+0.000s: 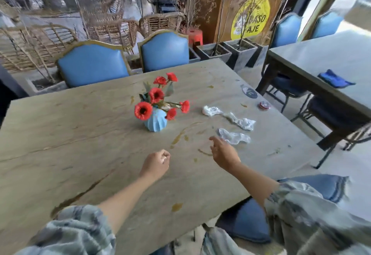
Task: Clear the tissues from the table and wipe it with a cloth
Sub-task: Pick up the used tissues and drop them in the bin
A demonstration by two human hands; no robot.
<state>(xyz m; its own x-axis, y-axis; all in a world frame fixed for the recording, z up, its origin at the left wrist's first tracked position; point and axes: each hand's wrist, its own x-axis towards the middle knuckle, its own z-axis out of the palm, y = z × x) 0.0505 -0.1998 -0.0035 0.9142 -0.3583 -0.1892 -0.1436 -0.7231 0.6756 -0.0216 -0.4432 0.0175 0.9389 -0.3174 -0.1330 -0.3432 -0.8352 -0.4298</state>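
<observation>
Three crumpled white tissues lie on the right part of the wooden table (pixel 80 134): one (pixel 210 110) near the flowers, a long one (pixel 241 121) to its right, and a third (pixel 234 137) closest to me. My right hand (pixel 222 153) hovers with relaxed fingers just left of that nearest tissue, not touching it. My left hand (pixel 157 164) is curled into a fist over the table's middle, with a small bit of white tissue showing between its fingers. A folded blue cloth (pixel 335 79) lies on the neighbouring table at the right.
A blue vase of red flowers (pixel 157 122) stands mid-table. Brown spill streaks (pixel 180 134) mark the surface. A round red-rimmed lid (pixel 264 105) and a dark coaster (pixel 249 92) sit near the right edge. Blue chairs (pixel 92 67) line the far side.
</observation>
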